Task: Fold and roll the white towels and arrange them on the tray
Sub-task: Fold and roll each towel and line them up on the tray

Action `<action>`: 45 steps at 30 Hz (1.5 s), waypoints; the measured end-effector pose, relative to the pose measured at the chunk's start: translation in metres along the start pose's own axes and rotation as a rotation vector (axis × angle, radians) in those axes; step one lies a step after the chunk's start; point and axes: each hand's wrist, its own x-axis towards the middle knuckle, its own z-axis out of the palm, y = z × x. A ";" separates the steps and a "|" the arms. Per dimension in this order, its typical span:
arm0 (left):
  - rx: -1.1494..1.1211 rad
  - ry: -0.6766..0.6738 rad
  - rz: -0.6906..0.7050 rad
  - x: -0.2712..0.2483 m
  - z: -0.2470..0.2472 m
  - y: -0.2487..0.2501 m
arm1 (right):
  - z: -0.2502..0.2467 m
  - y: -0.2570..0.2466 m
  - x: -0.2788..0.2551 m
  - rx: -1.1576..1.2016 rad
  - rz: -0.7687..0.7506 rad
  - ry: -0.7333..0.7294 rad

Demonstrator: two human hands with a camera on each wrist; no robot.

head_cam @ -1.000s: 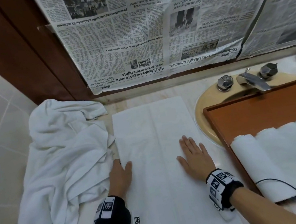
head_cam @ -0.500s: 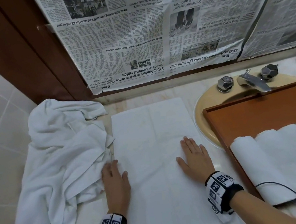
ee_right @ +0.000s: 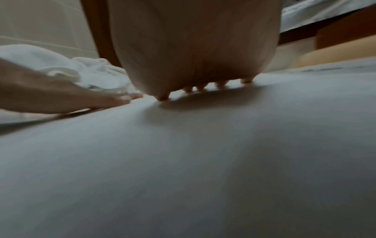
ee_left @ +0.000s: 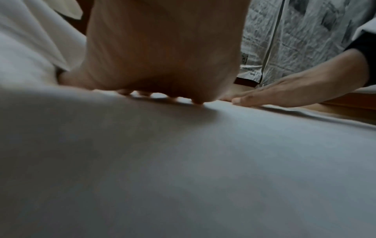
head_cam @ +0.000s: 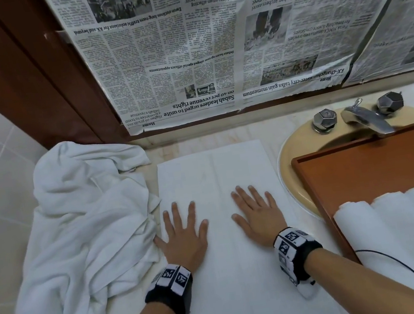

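Observation:
A white towel (head_cam: 213,172) lies folded into a long flat strip down the middle of the counter. My left hand (head_cam: 182,230) presses flat on its left part, fingers spread. My right hand (head_cam: 258,213) lies flat on its right part, fingers straight. Both wrist views show a palm on the towel (ee_left: 183,161) (ee_right: 183,161), with the other hand (ee_left: 295,90) (ee_right: 61,96) flat beside it. A brown wooden tray (head_cam: 378,160) rests over the sink at the right. Rolled white towels (head_cam: 405,234) lie in its near half.
A crumpled heap of white towels (head_cam: 82,229) covers the counter's left end, touching the flat towel's left edge. A beige sink (head_cam: 291,152) with a chrome tap (head_cam: 367,119) sits behind the tray. Newspaper (head_cam: 211,48) covers the back wall. A black cable (head_cam: 411,274) crosses the rolled towels.
My left hand has slid from the towel's left edge inward onto it and spread its fingers. My right hand has shifted a little toward the middle. The towel lies flat as before.

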 end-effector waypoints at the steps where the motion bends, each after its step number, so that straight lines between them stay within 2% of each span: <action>1: 0.007 -0.001 -0.030 0.002 -0.003 -0.003 | -0.002 0.008 0.001 0.016 0.045 0.005; 4: 0.013 0.014 -0.076 0.009 -0.015 -0.001 | -0.008 0.022 0.002 0.066 0.153 0.005; 7: -0.026 0.084 0.012 0.015 -0.021 0.015 | -0.010 0.009 -0.001 0.068 0.055 0.011; 10: -0.071 0.048 0.125 0.019 -0.011 0.021 | -0.005 -0.007 -0.002 0.033 -0.015 -0.003; 12: -0.041 -0.007 0.154 0.024 0.000 0.013 | -0.002 -0.002 0.000 0.033 0.036 -0.005; 15: -0.009 0.026 0.130 0.034 -0.002 -0.010 | -0.003 0.023 0.002 0.057 0.174 0.015; 18: -0.155 0.091 0.134 0.029 -0.010 -0.028 | -0.011 0.038 -0.005 0.084 0.233 0.032; 20: -0.257 0.141 0.162 0.016 -0.011 -0.030 | -0.012 0.033 -0.016 0.112 0.214 0.032; 22: -0.273 0.155 0.181 -0.007 -0.008 -0.027 | -0.007 0.018 -0.035 0.121 0.123 0.038; 26: -0.203 0.014 0.198 -0.061 0.007 -0.016 | 0.022 -0.008 -0.070 0.039 -0.032 0.001; 28: -0.141 0.016 0.210 -0.076 0.021 -0.020 | 0.030 -0.010 -0.079 0.021 -0.017 -0.026; 31: -0.065 0.032 0.152 -0.083 0.029 -0.039 | 0.027 0.005 -0.088 0.038 0.070 0.019; 36: -0.111 0.097 0.039 -0.091 0.020 -0.062 | 0.016 0.027 -0.099 0.072 0.224 0.012; 39: -0.181 0.077 0.014 -0.116 0.019 -0.060 | 0.019 0.014 -0.122 0.075 0.172 0.042; 41: -0.153 0.073 0.098 -0.139 0.026 -0.053 | 0.028 -0.001 -0.142 0.091 0.078 0.094; 45: -0.125 0.054 0.152 -0.157 0.050 -0.052 | 0.051 -0.013 -0.164 0.085 0.049 0.012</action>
